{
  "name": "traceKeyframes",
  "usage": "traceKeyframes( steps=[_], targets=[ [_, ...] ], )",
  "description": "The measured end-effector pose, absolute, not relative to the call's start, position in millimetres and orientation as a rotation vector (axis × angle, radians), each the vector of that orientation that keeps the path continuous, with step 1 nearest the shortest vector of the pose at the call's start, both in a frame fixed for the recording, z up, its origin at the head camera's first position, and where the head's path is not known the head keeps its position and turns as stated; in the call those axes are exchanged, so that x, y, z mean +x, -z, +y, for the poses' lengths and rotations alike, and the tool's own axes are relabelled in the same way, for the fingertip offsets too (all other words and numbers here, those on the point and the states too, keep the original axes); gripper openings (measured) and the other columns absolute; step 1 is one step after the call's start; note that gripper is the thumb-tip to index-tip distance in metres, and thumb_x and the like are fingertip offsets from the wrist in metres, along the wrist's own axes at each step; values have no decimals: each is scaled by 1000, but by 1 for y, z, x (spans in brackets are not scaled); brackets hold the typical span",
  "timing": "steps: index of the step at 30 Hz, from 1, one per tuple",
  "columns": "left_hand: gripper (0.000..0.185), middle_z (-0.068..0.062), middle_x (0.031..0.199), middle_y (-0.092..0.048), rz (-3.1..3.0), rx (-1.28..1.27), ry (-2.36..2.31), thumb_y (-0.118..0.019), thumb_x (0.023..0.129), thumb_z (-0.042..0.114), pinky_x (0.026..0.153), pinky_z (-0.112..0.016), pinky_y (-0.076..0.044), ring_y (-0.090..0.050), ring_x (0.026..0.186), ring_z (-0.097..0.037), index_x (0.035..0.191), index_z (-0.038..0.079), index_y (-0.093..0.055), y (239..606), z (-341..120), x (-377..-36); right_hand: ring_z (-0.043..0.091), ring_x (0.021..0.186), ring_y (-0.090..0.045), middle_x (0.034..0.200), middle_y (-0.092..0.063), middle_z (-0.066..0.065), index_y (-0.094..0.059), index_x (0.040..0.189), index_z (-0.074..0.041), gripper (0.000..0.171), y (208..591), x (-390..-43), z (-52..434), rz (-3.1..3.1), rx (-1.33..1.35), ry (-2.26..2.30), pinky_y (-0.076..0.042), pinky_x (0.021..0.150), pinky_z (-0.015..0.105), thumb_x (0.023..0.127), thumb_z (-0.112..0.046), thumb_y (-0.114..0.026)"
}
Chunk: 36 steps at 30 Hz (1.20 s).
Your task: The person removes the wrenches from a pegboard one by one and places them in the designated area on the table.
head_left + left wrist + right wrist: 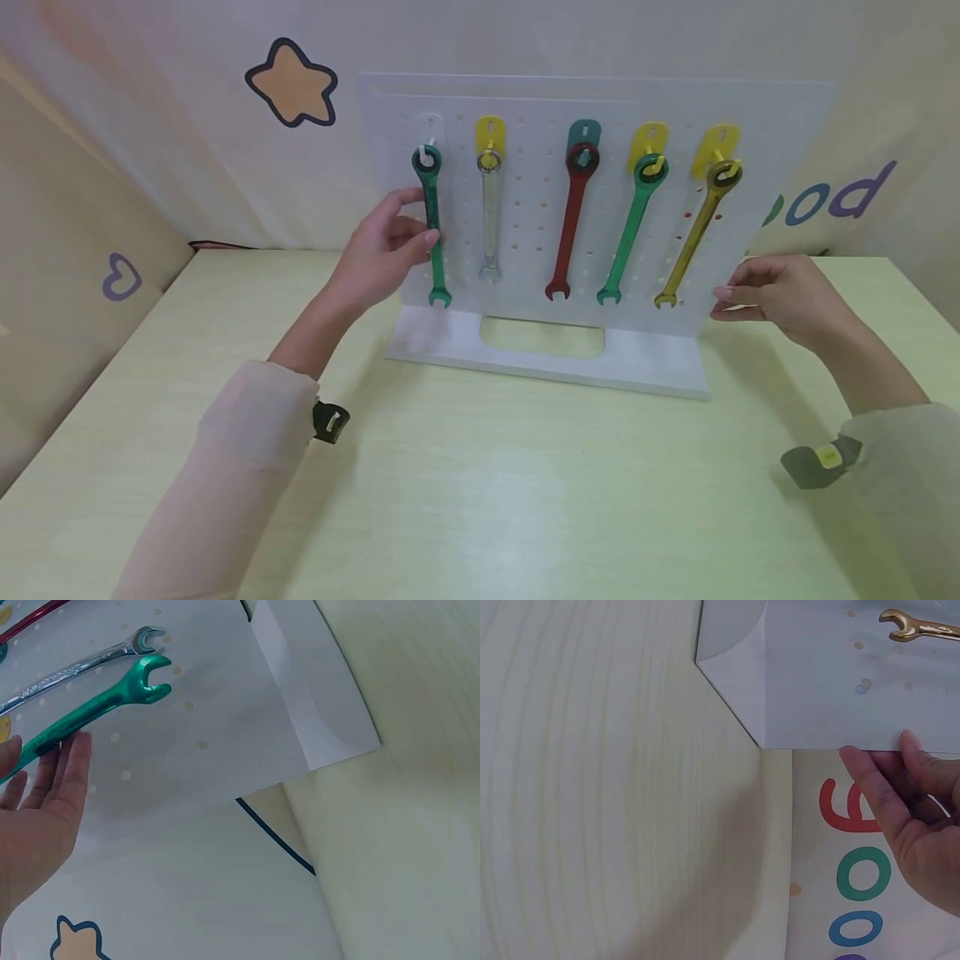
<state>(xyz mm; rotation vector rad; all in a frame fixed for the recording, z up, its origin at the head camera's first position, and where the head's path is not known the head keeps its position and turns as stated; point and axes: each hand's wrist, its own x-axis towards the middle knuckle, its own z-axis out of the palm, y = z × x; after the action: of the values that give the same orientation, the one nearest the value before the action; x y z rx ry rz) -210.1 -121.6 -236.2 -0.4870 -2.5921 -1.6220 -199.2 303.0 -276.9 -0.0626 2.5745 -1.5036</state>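
A white pegboard stand (525, 292) holds several wrenches hanging by their ring ends from hooks. My left hand (382, 250) holds the leftmost green wrench (437, 267) by its shaft, thumb and fingers around it; its ring is still on a white hook (429, 133). The wrench's open end (146, 681) points down beside a silver wrench (75, 669). On the far side, my right hand (783, 296) pinches the right edge of the pegboard, thumb at the front. Nearest to it hangs a gold wrench (693, 242). A red wrench (570, 225) and another green wrench (628, 237) hang between.
The stand rests on a pale wooden table (480, 483), its base having an oval cutout. Behind it hangs a light cloth with a star (292, 83) and coloured letters (828, 200). Dark straps (330, 421) hang at both sleeves.
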Motion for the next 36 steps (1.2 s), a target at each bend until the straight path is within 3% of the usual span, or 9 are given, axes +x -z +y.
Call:
traceKeyframes(
  steps=[10,36],
  targets=[
    [45,-18,95,-62,-2558,-499,1709,-52,91,3,77,-36,-53,-64,87,-26,133,12,-38,228,-120,-202,17,77,-66,82,-62,2,-56,92,6,6,278,-200,304,2547,-60,1553,-53,75,36,90,1,-53],
    [46,-17,91,-63,-2522,-516,1741,-53,90,1,72,-33,-55,-66,84,-22,134,9,-40,207,-119,-184,17,76,-66,82,-62,5,-55,92,11,9,280,-199,304,2573,-90,1538,-54,74,36,89,3,-53]
  ],
)
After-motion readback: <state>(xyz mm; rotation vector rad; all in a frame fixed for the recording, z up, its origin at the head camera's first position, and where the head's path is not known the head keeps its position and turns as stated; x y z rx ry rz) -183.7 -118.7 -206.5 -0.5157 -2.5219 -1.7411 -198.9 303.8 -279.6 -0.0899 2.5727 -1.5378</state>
